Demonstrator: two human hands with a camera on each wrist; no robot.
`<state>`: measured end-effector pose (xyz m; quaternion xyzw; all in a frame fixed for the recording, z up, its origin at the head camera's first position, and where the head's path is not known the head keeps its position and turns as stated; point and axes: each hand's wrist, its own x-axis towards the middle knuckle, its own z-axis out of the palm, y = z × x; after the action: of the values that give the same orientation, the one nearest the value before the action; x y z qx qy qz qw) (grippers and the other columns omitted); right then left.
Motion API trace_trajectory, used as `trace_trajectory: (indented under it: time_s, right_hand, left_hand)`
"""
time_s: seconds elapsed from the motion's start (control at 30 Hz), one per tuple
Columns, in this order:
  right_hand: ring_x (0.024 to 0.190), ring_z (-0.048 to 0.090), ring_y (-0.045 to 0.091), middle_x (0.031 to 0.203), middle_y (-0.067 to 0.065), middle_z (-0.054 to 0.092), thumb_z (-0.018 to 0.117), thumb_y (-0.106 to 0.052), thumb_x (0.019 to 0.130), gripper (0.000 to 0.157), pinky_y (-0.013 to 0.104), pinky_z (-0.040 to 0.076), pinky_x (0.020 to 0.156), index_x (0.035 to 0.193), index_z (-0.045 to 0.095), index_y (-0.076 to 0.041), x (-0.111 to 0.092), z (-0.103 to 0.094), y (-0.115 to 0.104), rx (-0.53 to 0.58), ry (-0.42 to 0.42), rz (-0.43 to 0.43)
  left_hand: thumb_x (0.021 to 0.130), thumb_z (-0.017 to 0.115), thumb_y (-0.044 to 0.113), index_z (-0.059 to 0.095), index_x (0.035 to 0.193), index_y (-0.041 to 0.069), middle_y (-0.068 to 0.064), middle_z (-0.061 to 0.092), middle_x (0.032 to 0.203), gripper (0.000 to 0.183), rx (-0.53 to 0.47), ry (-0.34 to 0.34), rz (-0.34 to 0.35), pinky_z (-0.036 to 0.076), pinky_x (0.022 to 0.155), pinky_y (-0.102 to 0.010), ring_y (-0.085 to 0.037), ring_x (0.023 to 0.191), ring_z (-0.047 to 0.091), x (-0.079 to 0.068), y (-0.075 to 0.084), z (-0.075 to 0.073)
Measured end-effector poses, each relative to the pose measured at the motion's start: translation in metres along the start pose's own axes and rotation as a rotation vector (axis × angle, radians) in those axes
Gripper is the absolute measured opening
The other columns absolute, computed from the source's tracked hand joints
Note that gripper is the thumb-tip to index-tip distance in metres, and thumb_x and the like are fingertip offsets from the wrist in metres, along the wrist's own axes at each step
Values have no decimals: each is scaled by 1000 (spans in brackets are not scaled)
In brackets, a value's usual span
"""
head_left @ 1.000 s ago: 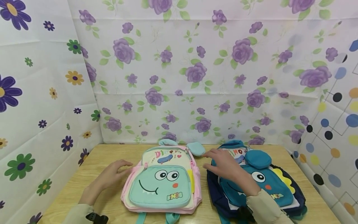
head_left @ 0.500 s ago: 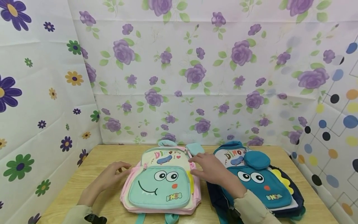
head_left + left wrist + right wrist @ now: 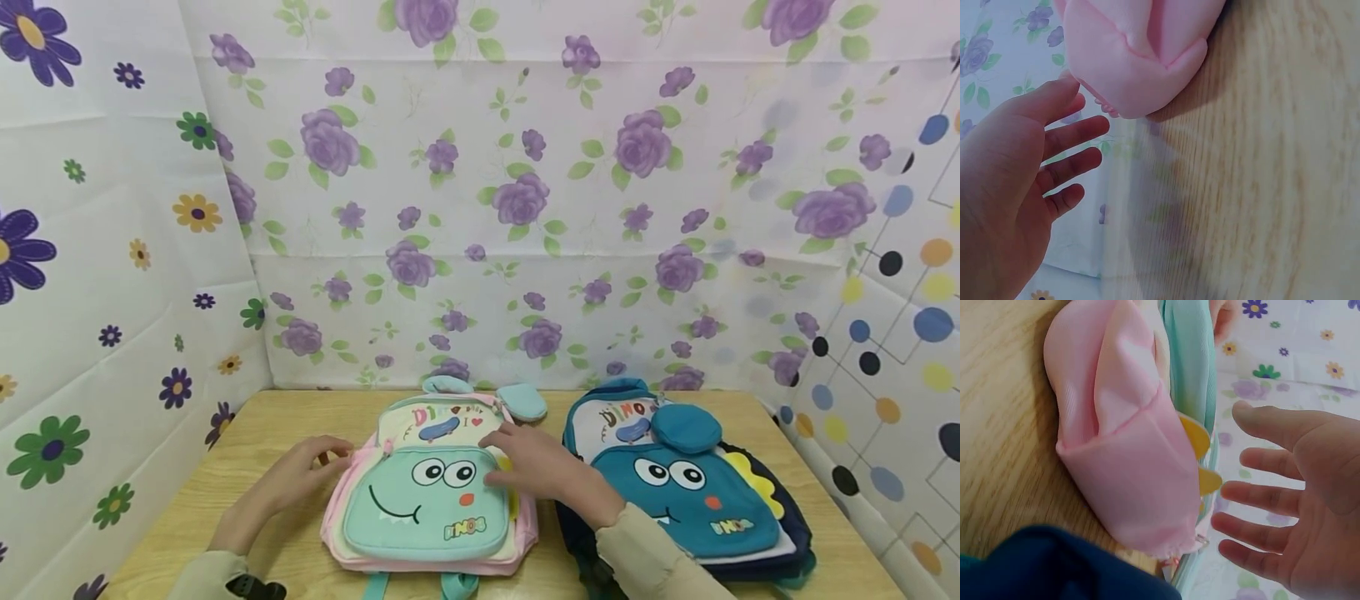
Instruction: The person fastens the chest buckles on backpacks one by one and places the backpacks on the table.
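Note:
A pink and mint dinosaur backpack [image 3: 420,517] lies face up on the wooden table [image 3: 225,467]. My left hand [image 3: 303,475] is at its left side with relaxed fingers; in the left wrist view its thumb and fingertips are right at the pink side [image 3: 1122,69]. My right hand [image 3: 543,467] hovers over the backpack's right edge, overlapping the mint front pocket in the head view. The right wrist view shows its fingers [image 3: 1266,497] spread, holding nothing, beside the yellow spikes [image 3: 1194,434] and the pink side pocket [image 3: 1135,469].
A navy and teal dinosaur backpack [image 3: 720,508] lies to the right, partly behind my right sleeve [image 3: 652,554]. A light-blue round flap [image 3: 522,402] sticks out at the pink backpack's top right. Flowered cloth [image 3: 465,208] hangs behind the table.
My right hand has moved left, from above the gap between the backpacks to the pink backpack's right edge. The left hand has stayed nearly still. Both backpacks lie where they were.

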<state>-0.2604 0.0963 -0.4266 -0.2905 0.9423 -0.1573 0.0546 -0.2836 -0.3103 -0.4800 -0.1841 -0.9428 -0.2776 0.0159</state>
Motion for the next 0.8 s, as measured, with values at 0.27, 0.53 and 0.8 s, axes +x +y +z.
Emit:
trace_trajectory:
  time_s: [0.27,0.53,0.8]
  right_hand:
    - [118,57,24,135,7,54,71,-51,88,63,42,49,97,140,55,-19,3,4,-6,118,-54,15]
    - [122,54,28,136,9,55,72,-56,85,70,44,48,98,142,54,-20,4,10,-8,102,-109,30]
    - [130,50,27,141,7,52,72,-60,82,73,45,44,106,142,55,-21,7,16,-6,157,-143,36]
  left_hand:
    - [98,60,42,69,121,21,5,69,106,32,-19,-30,-41,45,67,-23,-7,81,54,-2,4,2]
    - [100,56,45,63,130,22,0,66,103,39,-69,-88,-99,44,63,-25,-11,77,53,1,10,5]
    - [101,53,44,51,144,16,-12,61,127,51,-164,-164,-163,45,69,-27,-16,88,54,-10,9,2]
